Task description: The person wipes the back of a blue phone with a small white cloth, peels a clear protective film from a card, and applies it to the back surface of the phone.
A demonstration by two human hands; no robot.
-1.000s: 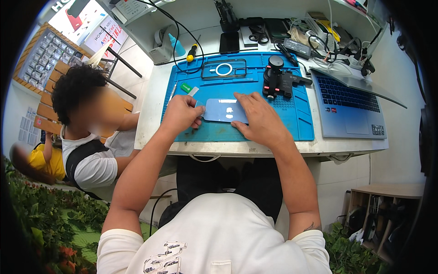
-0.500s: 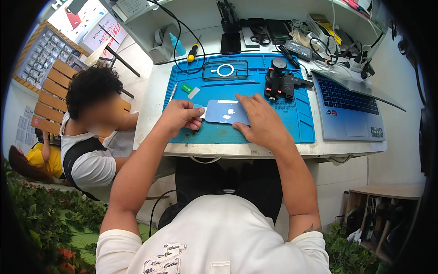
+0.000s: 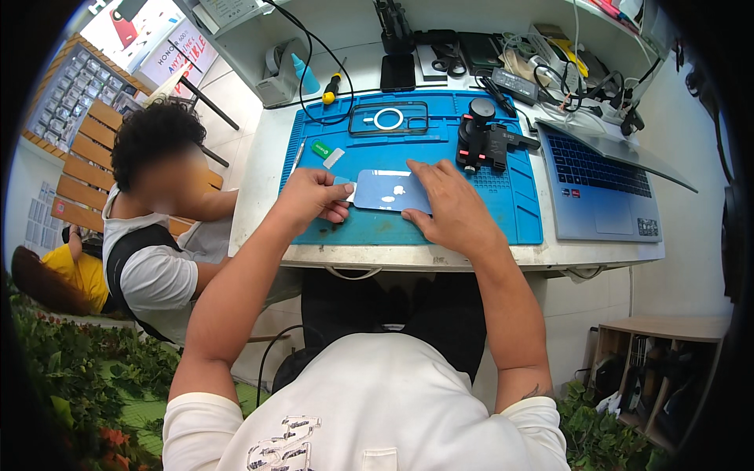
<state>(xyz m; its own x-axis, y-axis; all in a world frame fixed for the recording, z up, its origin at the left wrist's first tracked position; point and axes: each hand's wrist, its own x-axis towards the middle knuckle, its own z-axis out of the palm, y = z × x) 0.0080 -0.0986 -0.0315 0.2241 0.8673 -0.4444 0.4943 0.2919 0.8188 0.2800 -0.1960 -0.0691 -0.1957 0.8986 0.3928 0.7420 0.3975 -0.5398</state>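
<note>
Two hands at a blue work mat [image 3: 518,216] — right hand [image 3: 448,206], fingers spread flat, presses a pale blue phone back [image 3: 386,191] lying mid-mat; left hand [image 3: 312,200] pinches a small card [image 3: 343,186] against phone's left edge. Laptop [image 3: 601,184] to the right.

The right hand [image 3: 452,206] covers the right end of the light blue phone [image 3: 385,191], so that edge cannot be seen. The left hand [image 3: 312,198] pinches something small at the phone's left edge; its fingers hide most of it, and what it is cannot be told. The person's torso hides the space under the bench [image 3: 259,169]. The laptop [image 3: 597,169] screen is seen nearly edge-on, its face unreadable. The cable tangle [image 3: 573,74] at the back is too crowded to sort out. The dark fisheye rim cuts off the shelf [image 3: 667,353] at lower right.
</note>
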